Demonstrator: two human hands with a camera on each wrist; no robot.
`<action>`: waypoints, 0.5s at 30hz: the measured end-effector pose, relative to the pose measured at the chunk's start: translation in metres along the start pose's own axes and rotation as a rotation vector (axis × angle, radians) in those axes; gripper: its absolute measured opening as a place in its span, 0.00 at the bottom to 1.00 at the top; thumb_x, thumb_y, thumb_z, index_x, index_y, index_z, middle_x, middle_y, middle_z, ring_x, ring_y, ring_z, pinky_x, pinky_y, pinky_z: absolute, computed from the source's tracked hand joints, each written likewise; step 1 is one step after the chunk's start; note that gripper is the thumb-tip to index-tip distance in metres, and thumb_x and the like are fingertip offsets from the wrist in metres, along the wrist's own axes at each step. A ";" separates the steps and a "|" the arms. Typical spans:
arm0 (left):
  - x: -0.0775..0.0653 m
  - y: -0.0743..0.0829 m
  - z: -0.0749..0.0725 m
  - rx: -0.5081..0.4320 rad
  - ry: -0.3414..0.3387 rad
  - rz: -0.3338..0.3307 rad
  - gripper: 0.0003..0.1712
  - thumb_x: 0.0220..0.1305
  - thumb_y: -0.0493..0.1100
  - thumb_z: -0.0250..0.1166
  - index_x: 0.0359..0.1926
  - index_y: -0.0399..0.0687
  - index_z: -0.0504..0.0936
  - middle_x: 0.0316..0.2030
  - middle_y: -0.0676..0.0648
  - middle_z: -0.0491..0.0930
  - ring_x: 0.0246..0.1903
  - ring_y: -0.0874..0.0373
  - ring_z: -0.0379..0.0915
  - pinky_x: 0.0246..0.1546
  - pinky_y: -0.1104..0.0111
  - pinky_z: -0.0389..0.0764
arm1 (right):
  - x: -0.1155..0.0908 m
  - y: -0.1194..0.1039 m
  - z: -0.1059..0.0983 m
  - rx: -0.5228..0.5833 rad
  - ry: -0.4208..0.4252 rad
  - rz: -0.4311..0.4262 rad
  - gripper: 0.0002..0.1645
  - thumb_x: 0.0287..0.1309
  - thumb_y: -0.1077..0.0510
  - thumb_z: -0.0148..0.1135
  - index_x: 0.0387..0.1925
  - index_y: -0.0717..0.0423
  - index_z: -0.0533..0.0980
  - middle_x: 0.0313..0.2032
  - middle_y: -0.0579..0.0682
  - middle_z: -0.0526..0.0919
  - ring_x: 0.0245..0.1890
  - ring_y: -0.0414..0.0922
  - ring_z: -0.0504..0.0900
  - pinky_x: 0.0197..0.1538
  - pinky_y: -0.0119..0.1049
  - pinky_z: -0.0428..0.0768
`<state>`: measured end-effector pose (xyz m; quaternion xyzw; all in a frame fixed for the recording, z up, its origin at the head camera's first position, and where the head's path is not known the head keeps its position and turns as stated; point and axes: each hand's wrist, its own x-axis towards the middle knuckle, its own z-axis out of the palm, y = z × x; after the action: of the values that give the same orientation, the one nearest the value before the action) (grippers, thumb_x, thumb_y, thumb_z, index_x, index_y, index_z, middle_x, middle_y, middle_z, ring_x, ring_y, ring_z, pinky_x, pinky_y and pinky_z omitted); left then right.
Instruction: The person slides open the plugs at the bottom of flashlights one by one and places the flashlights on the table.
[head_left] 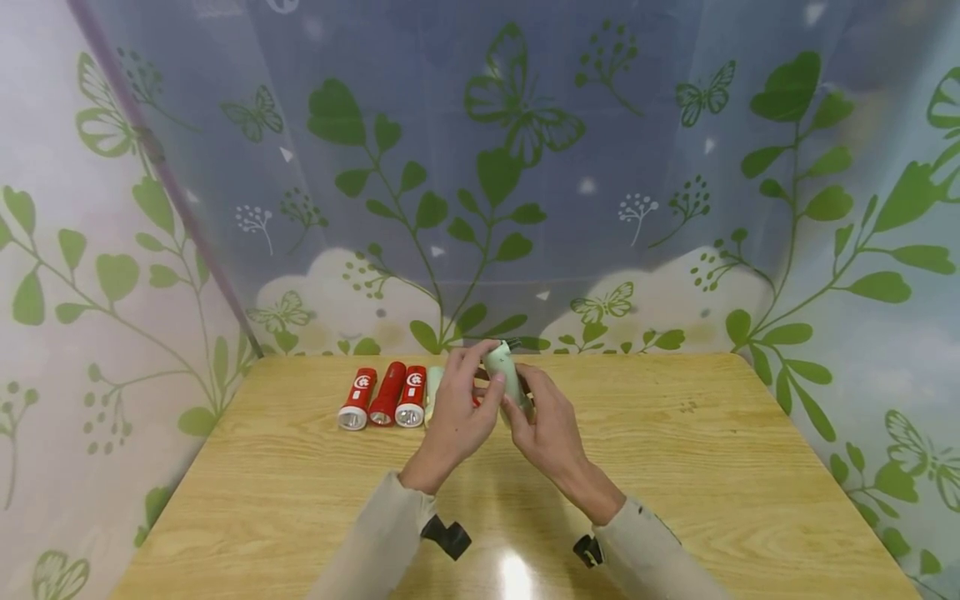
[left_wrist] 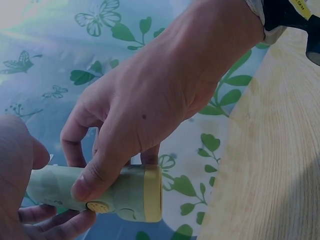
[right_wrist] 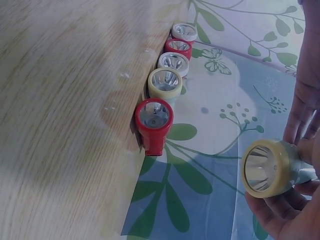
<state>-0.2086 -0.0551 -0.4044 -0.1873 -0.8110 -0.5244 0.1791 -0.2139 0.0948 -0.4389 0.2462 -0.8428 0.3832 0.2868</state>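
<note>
A pale green flashlight (head_left: 504, 371) with a cream lens ring (right_wrist: 272, 167) is held above the table between both hands. My left hand (head_left: 459, 408) grips it near the tail end, where a dark cord shows at the top. Around the lens end, my right hand (head_left: 555, 429) curls its fingers; the thumb presses on the body beside a round yellow button (left_wrist: 97, 206) in the left wrist view. The lens faces the camera in the right wrist view.
A row of several flashlights stands on the wooden table (head_left: 675, 467): red ones with white rims (head_left: 356, 400), an all-red one (head_left: 388, 392), a pale green one (right_wrist: 165, 84) and another red one (right_wrist: 154, 117), partly hidden by my left hand in the head view. A patterned curtain (head_left: 525, 208) hangs behind.
</note>
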 end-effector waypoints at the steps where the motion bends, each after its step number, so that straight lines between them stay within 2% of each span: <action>1: 0.000 0.000 0.000 -0.001 -0.002 -0.004 0.23 0.73 0.40 0.57 0.68 0.49 0.72 0.53 0.40 0.71 0.47 0.52 0.75 0.42 0.63 0.87 | 0.000 0.000 0.000 -0.004 0.001 -0.002 0.22 0.66 0.58 0.66 0.59 0.58 0.74 0.43 0.55 0.83 0.38 0.46 0.82 0.35 0.35 0.80; 7: 0.000 -0.001 0.000 0.004 -0.008 -0.018 0.24 0.73 0.40 0.57 0.68 0.50 0.72 0.53 0.40 0.71 0.46 0.54 0.74 0.42 0.65 0.86 | -0.001 0.001 0.002 -0.020 0.000 -0.001 0.22 0.66 0.59 0.66 0.59 0.58 0.74 0.43 0.55 0.83 0.38 0.46 0.82 0.34 0.34 0.79; 15: 0.004 -0.006 -0.001 -0.017 -0.006 -0.040 0.23 0.74 0.41 0.56 0.68 0.48 0.73 0.52 0.40 0.72 0.46 0.51 0.75 0.40 0.71 0.83 | 0.001 0.001 0.002 -0.018 -0.006 0.010 0.21 0.66 0.56 0.66 0.58 0.58 0.74 0.42 0.54 0.83 0.37 0.45 0.82 0.32 0.30 0.76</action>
<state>-0.2145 -0.0575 -0.4070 -0.1740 -0.8107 -0.5343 0.1644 -0.2156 0.0940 -0.4402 0.2406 -0.8482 0.3763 0.2847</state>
